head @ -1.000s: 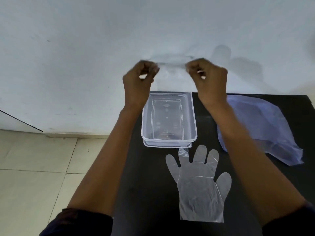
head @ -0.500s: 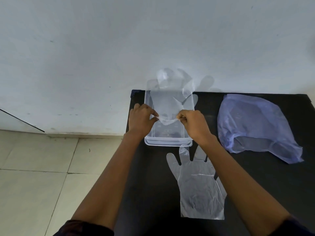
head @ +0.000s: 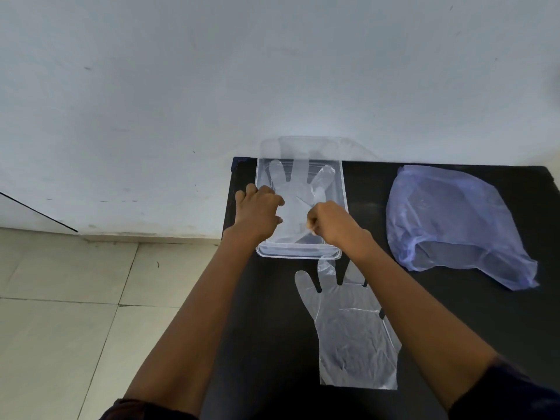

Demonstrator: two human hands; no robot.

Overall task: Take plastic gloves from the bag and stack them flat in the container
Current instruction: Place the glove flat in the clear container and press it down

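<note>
A clear rectangular container (head: pixel 343 189) stands at the table's far left, against the wall. A clear plastic glove (head: pixel 295 192) lies inside it, fingers pointing to the wall. My left hand (head: pixel 257 212) pinches the glove's cuff at the left, and my right hand (head: pixel 328 224) pinches it at the right, both low over the container's near half. A second clear glove (head: pixel 351 334) lies flat on the black table in front of the container, partly under my right forearm. The bluish plastic bag (head: pixel 451 222) lies to the right.
The black table (head: pixel 472 322) ends at a white wall (head: pixel 272 71) behind and at its left edge near the container. Tiled floor (head: pixel 60 313) lies to the left. Dark sleeves show at the bottom.
Both hands have come down from in front of the wall, drawing the held glove into the container. The glove now lies lower and flatter inside it.
</note>
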